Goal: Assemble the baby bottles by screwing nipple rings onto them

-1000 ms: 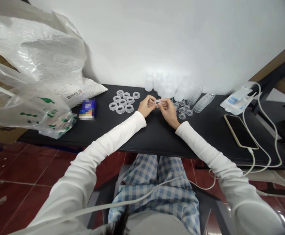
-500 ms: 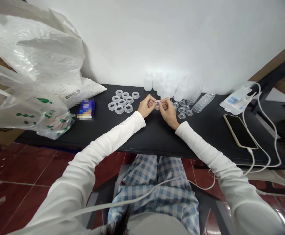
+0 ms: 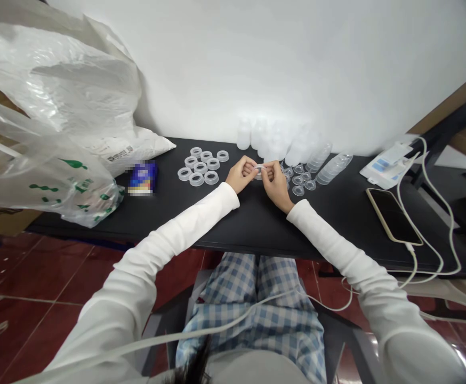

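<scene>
Between my fingertips is a clear plastic ring (image 3: 259, 169), partly covered by the fingers. My left hand (image 3: 241, 174) pinches its left side, and my right hand (image 3: 275, 183) pinches its right side, both closed just above the black table. Several similar translucent rings (image 3: 197, 179) lie in a cluster to the left of my hands. Close to my right hand are several small clear domed pieces (image 3: 298, 190), some of them hidden behind the fingers. Whether a second piece is fitted in the held ring I cannot tell.
Translucent bottles (image 3: 243, 134) stand along the wall, with stacked clear cups (image 3: 334, 168) lying to their right. A phone (image 3: 393, 216) with a white cable and a white-blue packet (image 3: 385, 165) are at the right. Plastic bags (image 3: 57, 101) and a blue box (image 3: 143, 178) occupy the left.
Both hands stay in nearly the same place around the ring. The ring appears slightly more tilted between the fingers; the whole view has shifted a little.
</scene>
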Demonstrator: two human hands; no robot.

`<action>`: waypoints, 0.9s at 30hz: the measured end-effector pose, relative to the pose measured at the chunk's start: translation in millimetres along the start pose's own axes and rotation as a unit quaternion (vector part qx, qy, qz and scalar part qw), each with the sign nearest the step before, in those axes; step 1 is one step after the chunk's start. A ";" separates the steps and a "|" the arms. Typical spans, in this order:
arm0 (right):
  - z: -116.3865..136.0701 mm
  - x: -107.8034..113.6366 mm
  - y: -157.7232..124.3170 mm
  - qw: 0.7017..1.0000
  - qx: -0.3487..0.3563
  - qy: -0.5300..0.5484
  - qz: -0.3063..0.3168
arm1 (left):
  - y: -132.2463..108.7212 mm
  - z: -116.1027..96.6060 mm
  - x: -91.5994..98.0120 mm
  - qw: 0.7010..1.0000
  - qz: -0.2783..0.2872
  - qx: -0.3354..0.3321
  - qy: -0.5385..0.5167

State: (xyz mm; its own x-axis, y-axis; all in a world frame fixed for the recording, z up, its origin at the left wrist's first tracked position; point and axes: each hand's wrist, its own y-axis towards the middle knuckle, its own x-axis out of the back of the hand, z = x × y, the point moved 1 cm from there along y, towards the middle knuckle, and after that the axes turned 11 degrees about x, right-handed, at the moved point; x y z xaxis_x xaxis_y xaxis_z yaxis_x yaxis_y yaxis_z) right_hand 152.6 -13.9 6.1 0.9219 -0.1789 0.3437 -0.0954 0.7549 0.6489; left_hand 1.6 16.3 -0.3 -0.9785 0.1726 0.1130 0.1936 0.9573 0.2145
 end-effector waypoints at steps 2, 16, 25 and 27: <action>-1.4 -0.2 0.3 1.000 -0.001 0.011 0.002 | 1.2 0.3 1.2 1.000 0.007 -0.001 -0.009; -4.8 1.5 1.0 1.000 0.004 -0.010 -0.012 | 1.7 -2.7 2.4 0.999 -0.009 -0.016 0.038; -3.3 2.4 1.2 1.000 0.008 -0.018 -0.003 | 0.8 2.1 -1.9 1.000 -0.017 -0.001 0.020; -3.5 1.4 1.0 1.000 0.014 -0.011 0.003 | 1.4 1.9 -0.6 1.000 -0.020 -0.002 0.013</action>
State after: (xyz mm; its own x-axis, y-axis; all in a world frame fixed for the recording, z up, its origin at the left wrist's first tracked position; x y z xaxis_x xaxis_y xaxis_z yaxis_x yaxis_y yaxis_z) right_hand 155.1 -11.3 4.9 0.9128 -0.1891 0.3620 -0.1113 0.7375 0.6661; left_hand 2.3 17.9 -1.9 -0.9831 0.1285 0.1304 0.1553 0.9624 0.2227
